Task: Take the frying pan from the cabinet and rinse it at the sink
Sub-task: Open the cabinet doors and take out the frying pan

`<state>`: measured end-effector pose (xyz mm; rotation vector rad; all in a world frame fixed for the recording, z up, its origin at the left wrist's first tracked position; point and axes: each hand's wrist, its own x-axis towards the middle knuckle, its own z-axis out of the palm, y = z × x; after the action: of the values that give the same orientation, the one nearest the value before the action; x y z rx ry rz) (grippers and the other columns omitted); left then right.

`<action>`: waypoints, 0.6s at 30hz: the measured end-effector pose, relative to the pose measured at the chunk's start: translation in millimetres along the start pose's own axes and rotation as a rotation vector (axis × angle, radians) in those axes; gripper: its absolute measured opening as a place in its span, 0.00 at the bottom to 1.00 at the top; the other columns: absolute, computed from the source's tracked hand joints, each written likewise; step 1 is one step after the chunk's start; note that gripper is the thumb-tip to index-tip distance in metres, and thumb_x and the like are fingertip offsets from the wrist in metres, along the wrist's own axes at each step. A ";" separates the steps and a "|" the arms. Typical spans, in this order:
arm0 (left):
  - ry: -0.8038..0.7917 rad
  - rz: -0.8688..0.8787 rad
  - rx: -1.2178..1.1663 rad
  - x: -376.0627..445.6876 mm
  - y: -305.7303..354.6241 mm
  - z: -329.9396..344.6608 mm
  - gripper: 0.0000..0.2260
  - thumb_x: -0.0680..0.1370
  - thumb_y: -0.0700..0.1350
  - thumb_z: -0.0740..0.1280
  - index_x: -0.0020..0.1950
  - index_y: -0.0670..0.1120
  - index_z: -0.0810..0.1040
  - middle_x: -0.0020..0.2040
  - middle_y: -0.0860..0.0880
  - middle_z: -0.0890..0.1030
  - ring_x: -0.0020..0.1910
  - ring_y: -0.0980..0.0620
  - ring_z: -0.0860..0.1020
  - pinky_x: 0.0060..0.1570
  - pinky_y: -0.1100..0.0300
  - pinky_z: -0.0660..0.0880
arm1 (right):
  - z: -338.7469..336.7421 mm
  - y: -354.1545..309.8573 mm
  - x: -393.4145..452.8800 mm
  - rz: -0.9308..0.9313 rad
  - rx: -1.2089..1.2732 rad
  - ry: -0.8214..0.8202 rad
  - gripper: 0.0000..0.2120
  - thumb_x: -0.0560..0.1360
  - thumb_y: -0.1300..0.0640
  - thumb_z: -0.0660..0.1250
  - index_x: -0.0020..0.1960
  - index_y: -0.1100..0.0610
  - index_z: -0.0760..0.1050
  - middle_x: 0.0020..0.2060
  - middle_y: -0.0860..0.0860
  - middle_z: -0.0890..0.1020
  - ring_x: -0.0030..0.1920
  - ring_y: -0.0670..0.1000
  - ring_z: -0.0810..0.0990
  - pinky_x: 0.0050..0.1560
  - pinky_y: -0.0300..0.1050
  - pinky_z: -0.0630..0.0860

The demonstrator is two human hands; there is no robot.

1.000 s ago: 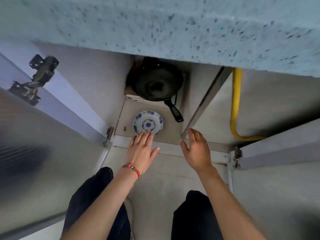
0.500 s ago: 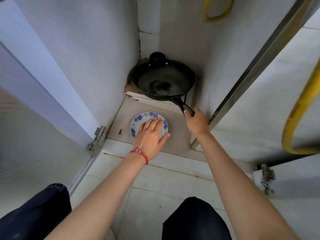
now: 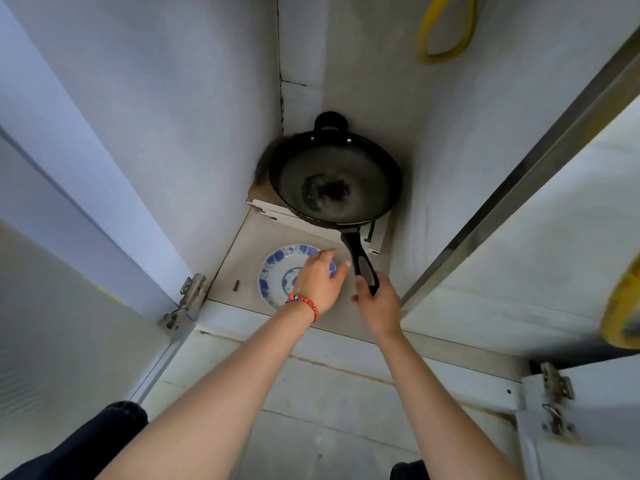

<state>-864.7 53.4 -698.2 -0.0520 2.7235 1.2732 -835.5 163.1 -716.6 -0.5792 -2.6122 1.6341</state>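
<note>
Black and not yet lifted, the frying pan point(image 3: 335, 180) sits at the cabinet's far end while the right hand point(image 3: 375, 304) clasps its handle and the left hand point(image 3: 318, 280) hovers slack over a blue-patterned plate point(image 3: 277, 271), so the carrying and rinsing both remain

You have one black frying pan point(image 3: 334, 183) at twelve o'clock in the cabinet, and one blue-and-white plate point(image 3: 278, 275) just below it, toward seven o'clock of the pan. Two hands are in view: your left hand point(image 3: 320, 280) and your right hand point(image 3: 377, 303). One red bead bracelet point(image 3: 306, 304) shows. You can count two door hinges point(image 3: 185, 301), at nine and four o'clock.
</note>
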 end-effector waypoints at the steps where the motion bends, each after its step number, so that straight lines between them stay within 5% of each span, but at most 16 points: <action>1: -0.014 -0.054 -0.071 4.0 -0.3 4.5 0.21 0.77 0.51 0.60 0.67 0.42 0.68 0.67 0.40 0.73 0.66 0.42 0.69 0.64 0.52 0.66 | 4.2 3.4 -2.4 0.002 0.011 -0.011 0.14 0.76 0.54 0.62 0.58 0.62 0.72 0.43 0.58 0.82 0.45 0.60 0.82 0.47 0.54 0.79; 9: -0.104 -0.232 -0.396 32.3 -8.6 21.1 0.14 0.74 0.47 0.67 0.54 0.39 0.78 0.53 0.39 0.82 0.52 0.42 0.79 0.54 0.54 0.75 | 28.5 13.6 -9.9 0.003 0.114 -0.073 0.13 0.76 0.55 0.63 0.58 0.60 0.71 0.43 0.55 0.82 0.41 0.54 0.82 0.41 0.44 0.77; 13: -0.142 -0.297 -0.465 46.3 -13.5 22.1 0.11 0.72 0.43 0.70 0.52 0.39 0.79 0.47 0.42 0.81 0.47 0.45 0.79 0.48 0.58 0.73 | 30.3 19.8 -7.9 0.030 0.151 -0.164 0.12 0.77 0.57 0.62 0.57 0.60 0.71 0.43 0.55 0.81 0.34 0.45 0.80 0.31 0.32 0.73; 18: -0.191 -0.415 -0.805 47.3 -23.3 20.7 0.03 0.72 0.36 0.68 0.43 0.39 0.81 0.41 0.42 0.83 0.45 0.44 0.80 0.50 0.53 0.76 | 30.8 13.2 3.5 0.032 0.269 -0.261 0.07 0.75 0.62 0.63 0.46 0.50 0.72 0.38 0.51 0.81 0.29 0.39 0.80 0.27 0.28 0.72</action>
<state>-907.2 55.5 -735.5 -0.5078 1.7553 1.9813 -840.8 142.6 -742.8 -0.4222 -2.4871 2.1568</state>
